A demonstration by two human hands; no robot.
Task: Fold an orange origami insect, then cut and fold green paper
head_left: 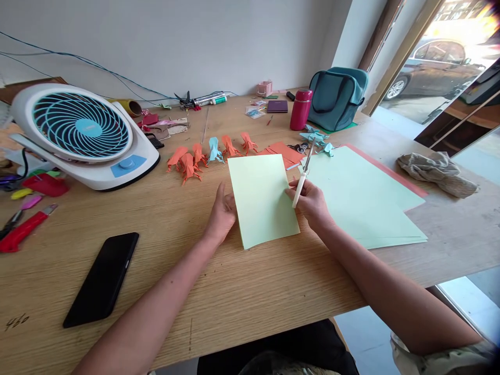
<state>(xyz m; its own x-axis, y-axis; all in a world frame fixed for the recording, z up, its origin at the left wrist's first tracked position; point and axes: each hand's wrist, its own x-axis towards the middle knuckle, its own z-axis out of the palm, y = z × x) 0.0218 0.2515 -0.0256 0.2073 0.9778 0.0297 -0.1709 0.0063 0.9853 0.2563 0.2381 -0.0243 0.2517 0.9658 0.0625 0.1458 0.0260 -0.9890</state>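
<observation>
A light green rectangle of paper [262, 203], with more than one layer showing along its lower left edge, is held tilted up over the table in front of me. My left hand [222, 216] is at its left edge, thumb raised beside the paper and fingers curled partly out of sight behind it. At the right edge, my right hand [310, 200] pinches the paper and also grips a white-handled knife [300, 188], blade pointing up and away. Larger light green sheets [359, 198] lie to the right of that hand, over a red sheet [414, 191].
Folded orange paper figures [189, 169] and a blue one [214, 150] stand behind the paper. A fan [84, 135], phone [102, 281] and red utility knife [25, 229] are left. Farther back are a red flask [300, 110] and teal bag [338, 99]; a crumpled cloth [437, 173] lies right.
</observation>
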